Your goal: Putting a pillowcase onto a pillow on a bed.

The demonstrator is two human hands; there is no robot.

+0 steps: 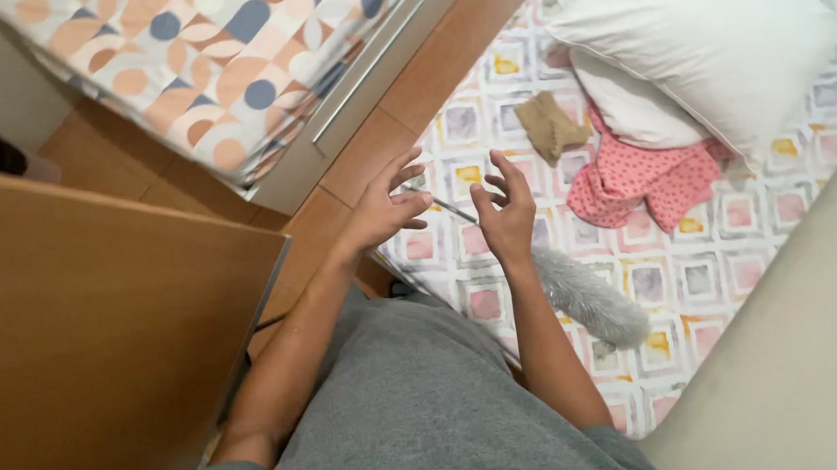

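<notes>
Head view. Left hand [383,203] and right hand [504,215] are raised above the mattress [720,276], fingers spread and released, grasping nothing. A thin rod [445,205] runs between them — whether either fingertip touches it cannot be told. The grey fluffy duster head [591,299] lies just below the right forearm, partly hidden by it. A pink garment [638,182] sits half under the white pillow [706,49] — cropped at top.

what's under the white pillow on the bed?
A second white pillow lies under the white pillow, with a pink dotted garment poking out below it. Whatever else lies beneath them is covered.
</notes>
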